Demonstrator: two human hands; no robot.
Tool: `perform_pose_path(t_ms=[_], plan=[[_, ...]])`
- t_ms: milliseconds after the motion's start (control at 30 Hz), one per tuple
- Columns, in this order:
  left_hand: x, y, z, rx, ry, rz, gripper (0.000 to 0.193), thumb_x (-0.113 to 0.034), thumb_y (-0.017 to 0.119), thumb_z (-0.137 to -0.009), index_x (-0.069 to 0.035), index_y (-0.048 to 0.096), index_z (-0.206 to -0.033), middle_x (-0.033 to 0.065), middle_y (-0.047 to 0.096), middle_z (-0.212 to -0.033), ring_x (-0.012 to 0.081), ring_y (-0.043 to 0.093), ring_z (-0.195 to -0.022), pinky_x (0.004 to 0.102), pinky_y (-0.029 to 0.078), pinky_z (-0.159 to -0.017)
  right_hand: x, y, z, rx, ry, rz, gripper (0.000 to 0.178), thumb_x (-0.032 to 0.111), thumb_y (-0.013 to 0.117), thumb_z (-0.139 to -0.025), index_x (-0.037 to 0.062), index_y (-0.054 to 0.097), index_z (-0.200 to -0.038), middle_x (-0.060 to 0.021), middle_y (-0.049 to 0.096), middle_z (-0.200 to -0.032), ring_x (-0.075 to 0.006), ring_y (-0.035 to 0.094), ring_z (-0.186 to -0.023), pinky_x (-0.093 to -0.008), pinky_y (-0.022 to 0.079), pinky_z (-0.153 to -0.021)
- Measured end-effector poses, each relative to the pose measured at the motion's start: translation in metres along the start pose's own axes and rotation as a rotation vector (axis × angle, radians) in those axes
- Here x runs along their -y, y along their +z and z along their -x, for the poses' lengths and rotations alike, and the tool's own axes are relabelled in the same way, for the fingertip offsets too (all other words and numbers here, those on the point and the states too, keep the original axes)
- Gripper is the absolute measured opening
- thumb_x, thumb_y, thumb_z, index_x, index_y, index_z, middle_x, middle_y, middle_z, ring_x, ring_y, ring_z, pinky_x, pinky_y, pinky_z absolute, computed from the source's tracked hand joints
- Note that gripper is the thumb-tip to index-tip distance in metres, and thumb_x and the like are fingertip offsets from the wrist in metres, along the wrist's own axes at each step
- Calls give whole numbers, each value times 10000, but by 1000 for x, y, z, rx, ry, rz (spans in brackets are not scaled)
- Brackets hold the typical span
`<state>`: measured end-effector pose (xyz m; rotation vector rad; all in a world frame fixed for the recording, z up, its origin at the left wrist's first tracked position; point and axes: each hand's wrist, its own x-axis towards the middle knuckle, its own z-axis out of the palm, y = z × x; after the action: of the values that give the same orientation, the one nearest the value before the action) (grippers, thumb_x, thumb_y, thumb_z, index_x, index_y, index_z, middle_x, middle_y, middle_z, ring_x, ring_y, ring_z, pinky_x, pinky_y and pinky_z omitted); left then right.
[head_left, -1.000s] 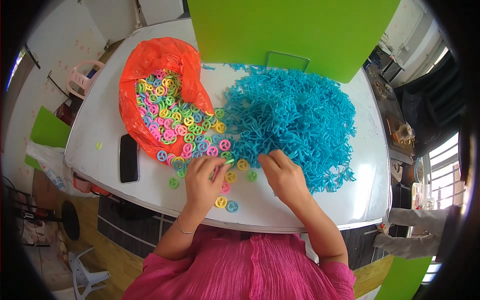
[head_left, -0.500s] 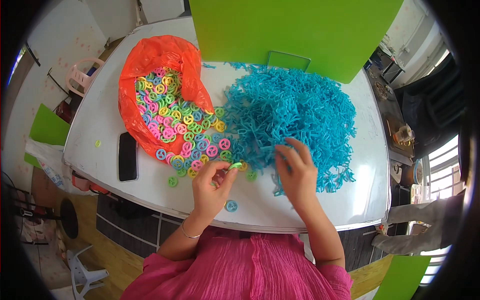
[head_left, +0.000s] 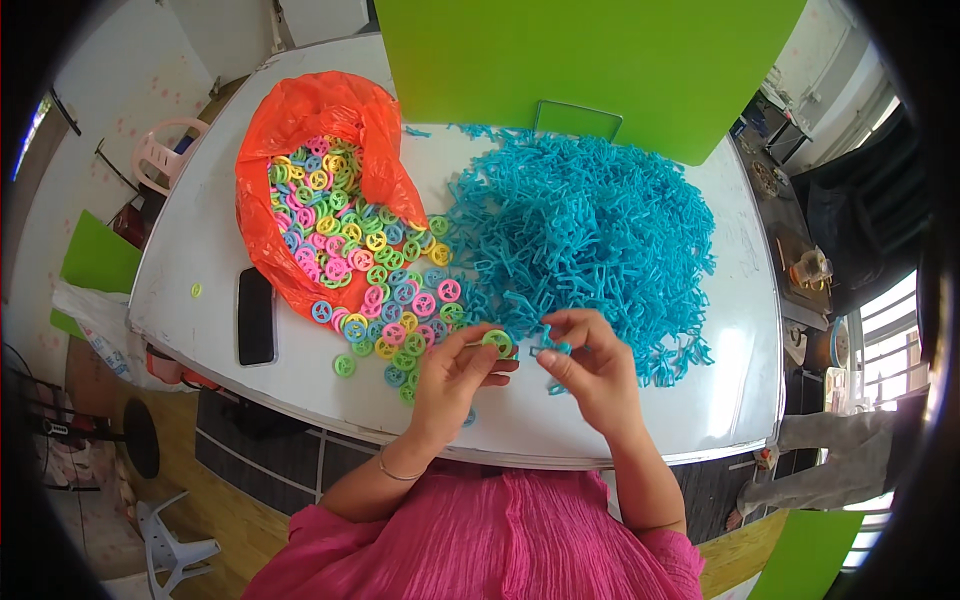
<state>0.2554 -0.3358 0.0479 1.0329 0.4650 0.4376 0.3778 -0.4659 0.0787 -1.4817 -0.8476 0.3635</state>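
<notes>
Head — green wheel [head_left: 497, 344] between left fingers [head_left: 477, 367]

The left hand [head_left: 450, 385] pinches a green wheel [head_left: 496, 344] by its edge. It is small and round, with its flat face turned up. The right hand [head_left: 602, 375] pinches a blue bit [head_left: 563, 348] in its fingertips. It is thin and bent, but too small to see well. The wheel and the bit are near each other, not touching. More wheels [head_left: 335, 235] in pink, yellow, green and blue lie in a heap to the left. More blue bits [head_left: 590, 230] make a big, messy pile behind the right hand.
</notes>
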Motion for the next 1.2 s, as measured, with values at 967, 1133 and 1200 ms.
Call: perform_pose_path(t_ms=[967, 1133, 1200], plan=[[21, 13, 4, -88, 258, -130, 167, -154, 477, -990, -50, 537, -874, -38, 517, -702, 32, 433, -581, 203, 336, -507, -26, 30, 41, -12, 394, -503, 213, 59, 620, -895, -21, 634, -1091, -111, 680, -926, -169, 655, -780, -295, 558, -670], [11, 15, 5, -39, 479, -586, 205, -172, 525, -966, -30, 552, -820, 17, 520, -658, 72, 443, -527, 247, 341, -474, -19, 32, 40, -99, 323, -448, 210, 41, 641, -875, -34, 641, -1071, -91, 637, -903, -158, 647, -766, -278, 558, -671], [6, 10, 3, 0, 483, -647, 206, -168, 542, -952, -26, 553, -803, 41, 514, -637, 105, 453, -510, 268, 344, -469, -19, 29, 41, -98, 273, -399, 216, 33, 658, -862, -42, 643, -1065, -75, 613, -879, -146, 641, -762, -263, 550, -671]])
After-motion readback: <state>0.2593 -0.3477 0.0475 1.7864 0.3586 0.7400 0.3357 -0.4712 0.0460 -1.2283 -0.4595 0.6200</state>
